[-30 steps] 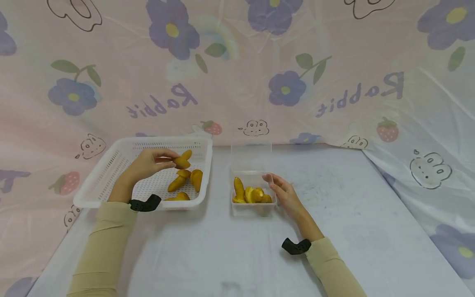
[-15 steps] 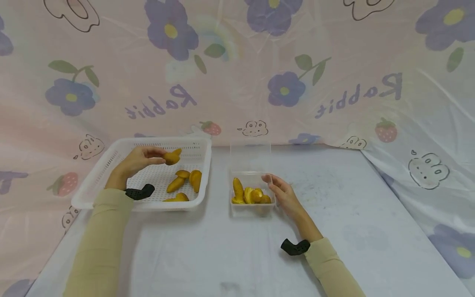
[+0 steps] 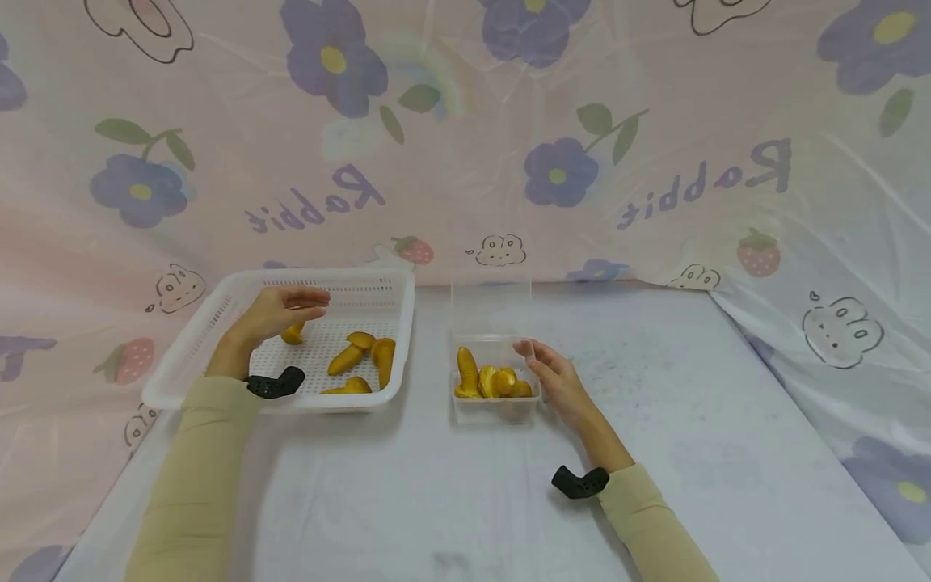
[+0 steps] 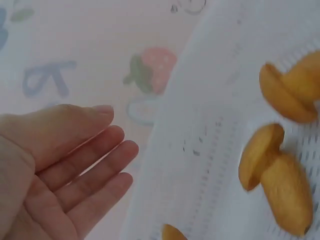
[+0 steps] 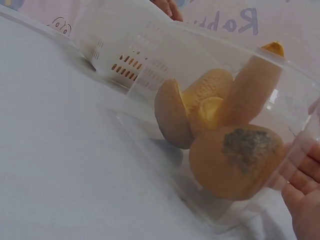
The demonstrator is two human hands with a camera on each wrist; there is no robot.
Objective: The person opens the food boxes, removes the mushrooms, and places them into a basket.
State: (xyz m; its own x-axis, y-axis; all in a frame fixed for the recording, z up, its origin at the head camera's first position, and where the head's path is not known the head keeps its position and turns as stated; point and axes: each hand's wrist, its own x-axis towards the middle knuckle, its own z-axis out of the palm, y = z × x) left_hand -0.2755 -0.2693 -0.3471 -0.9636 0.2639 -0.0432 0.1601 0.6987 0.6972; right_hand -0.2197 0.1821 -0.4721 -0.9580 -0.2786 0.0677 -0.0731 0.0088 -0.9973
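White basket (image 3: 406, 333): my left grip (image 3: 275, 315) over it, relaxed (mushrooms (image 3: 351, 354) inside).
Clear box (image 3: 498, 400): right of basket, right grip (image 3: 562, 381) holding.

The basket (image 3: 364, 402) stood on the desk (image 3: 465, 501), containing mushrooms (image 3: 351, 353); a box (image 3: 498, 398) of further mushrooms (image 3: 502, 382) stood right of it and a curtain (image 3: 465, 162) behind it.
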